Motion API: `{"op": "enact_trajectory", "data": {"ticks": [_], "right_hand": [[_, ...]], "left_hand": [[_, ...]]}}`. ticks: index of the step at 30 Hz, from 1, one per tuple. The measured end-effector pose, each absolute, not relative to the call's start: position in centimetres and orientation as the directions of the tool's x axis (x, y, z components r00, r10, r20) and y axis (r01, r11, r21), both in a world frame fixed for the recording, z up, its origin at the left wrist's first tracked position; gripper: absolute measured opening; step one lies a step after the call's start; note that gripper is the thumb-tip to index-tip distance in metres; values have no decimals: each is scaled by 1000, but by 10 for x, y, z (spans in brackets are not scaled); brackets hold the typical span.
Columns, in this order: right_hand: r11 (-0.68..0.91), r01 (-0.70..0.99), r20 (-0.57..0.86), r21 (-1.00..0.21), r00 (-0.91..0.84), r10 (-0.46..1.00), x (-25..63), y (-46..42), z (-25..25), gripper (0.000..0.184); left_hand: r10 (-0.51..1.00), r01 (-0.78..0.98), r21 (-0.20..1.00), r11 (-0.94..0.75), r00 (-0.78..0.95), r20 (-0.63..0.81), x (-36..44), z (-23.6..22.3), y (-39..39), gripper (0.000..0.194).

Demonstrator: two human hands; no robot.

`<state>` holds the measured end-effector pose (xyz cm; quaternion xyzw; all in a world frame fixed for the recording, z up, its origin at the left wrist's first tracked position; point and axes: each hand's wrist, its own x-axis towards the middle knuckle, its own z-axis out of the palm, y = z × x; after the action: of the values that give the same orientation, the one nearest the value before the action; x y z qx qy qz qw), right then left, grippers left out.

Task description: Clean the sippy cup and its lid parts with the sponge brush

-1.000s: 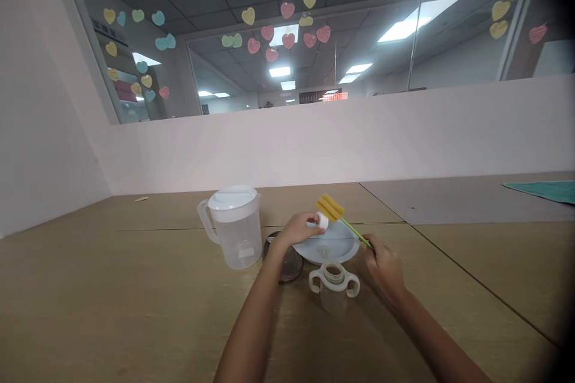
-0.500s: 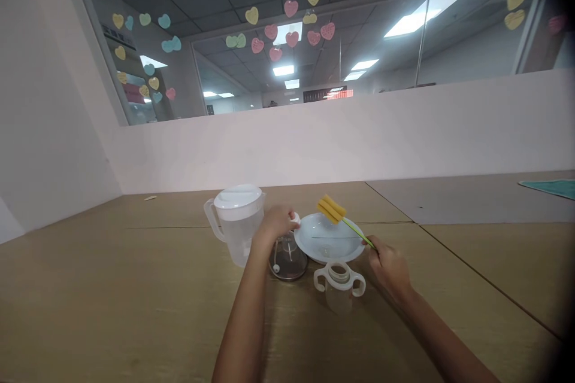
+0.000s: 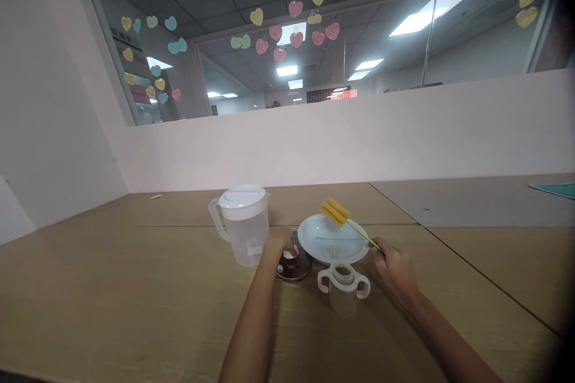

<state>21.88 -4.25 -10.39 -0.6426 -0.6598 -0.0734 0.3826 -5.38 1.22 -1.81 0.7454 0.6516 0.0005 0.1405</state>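
Note:
My left hand [image 3: 281, 242] is lowered over a dark round glass lid [image 3: 296, 266] lying flat on the wooden table, fingers curled around a small white part that is mostly hidden. My right hand [image 3: 395, 266] grips the green handle of a yellow sponge brush [image 3: 336, 211], whose sponge head hovers over the far rim of a white plate [image 3: 330, 238]. A clear two-handled baby bottle [image 3: 344, 288] without a cap stands in front of the plate, between my hands. A clear plastic pitcher with a white lid [image 3: 243, 222] stands just left of my left hand.
The wooden table [image 3: 135, 293] runs to a pale partition wall [image 3: 341, 143] with a window above it. A teal cloth [image 3: 554, 189] lies at the far right edge. A small pale scrap [image 3: 155, 196] rests near the wall at the left.
My left hand moved from the sponge head over the plate, leftward and down onto the dark lid, taking the small white part with it. My right hand kept hold of the brush handle.

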Motion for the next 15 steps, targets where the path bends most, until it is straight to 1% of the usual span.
{"op": "enact_trajectory", "data": {"ticks": [5, 12, 15], "right_hand": [[165, 903, 606, -397, 123, 786, 218, -44, -101, 33], [170, 908, 620, -384, 117, 776, 218, -45, -100, 33], [166, 912, 618, -376, 113, 778, 217, -45, -99, 33]], "left_hand": [[951, 982, 151, -112, 149, -269, -50, -12, 11, 19], [956, 995, 65, -76, 92, -280, -41, -12, 8, 21], [954, 996, 49, -70, 81, -288, -38, -7, 4, 22]]}}
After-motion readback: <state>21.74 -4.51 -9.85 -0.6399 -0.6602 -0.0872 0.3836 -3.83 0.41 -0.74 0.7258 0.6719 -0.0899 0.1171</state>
